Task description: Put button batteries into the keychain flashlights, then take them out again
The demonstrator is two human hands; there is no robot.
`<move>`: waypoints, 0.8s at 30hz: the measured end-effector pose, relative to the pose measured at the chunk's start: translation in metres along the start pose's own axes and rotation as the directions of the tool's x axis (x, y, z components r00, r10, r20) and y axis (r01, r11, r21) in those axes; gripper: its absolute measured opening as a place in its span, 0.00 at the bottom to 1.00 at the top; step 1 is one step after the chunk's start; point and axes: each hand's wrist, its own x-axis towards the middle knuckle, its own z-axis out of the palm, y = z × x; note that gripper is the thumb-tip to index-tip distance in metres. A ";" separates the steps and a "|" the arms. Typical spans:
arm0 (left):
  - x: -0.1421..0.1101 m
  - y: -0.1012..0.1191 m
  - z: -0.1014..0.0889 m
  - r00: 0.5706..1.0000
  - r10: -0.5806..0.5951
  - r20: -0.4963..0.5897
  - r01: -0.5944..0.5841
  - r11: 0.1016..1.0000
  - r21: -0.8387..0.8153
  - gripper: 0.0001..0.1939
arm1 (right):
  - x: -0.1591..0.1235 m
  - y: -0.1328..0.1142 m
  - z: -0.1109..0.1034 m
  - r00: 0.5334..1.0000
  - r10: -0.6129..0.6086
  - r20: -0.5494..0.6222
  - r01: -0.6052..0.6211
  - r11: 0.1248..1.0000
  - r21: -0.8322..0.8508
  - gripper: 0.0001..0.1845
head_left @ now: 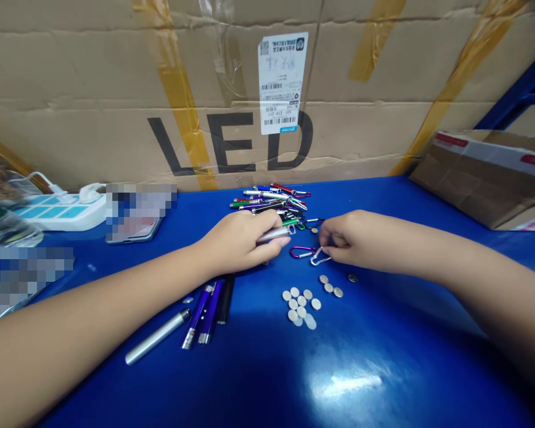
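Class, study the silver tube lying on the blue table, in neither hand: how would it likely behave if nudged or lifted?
The silver tube would probably roll if nudged sideways, since it looks round and lies on its side. It would likely stay stiff when lifted, its body being straight and metallic-looking. Its smooth, shiny surface might be slightly slippery.

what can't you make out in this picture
All in the head view:
- Rear part of the silver tube: hidden by the left hand.
- One end of the silver clip: covered by the right hand.
- Exact count of the pile of tubes: they overlap.
- Small print on the white label: too small.
- Far right of the small box: cut off by the picture's edge.
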 end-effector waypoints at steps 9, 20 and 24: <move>0.000 -0.001 0.002 1.000 0.017 -0.006 -0.017 1.000 -0.015 0.12 | -0.007 -0.011 -0.006 0.944 -0.026 -0.330 0.031 0.999 0.010 0.06; 0.000 0.001 0.001 0.991 0.132 -0.025 -0.133 0.990 -0.040 0.10 | 0.001 -0.027 0.015 0.885 0.055 -0.463 0.292 0.710 0.641 0.09; 0.000 0.001 0.000 0.988 0.123 -0.090 -0.130 0.989 -0.071 0.10 | 0.004 -0.028 0.018 0.938 0.085 -0.336 0.244 0.526 0.815 0.12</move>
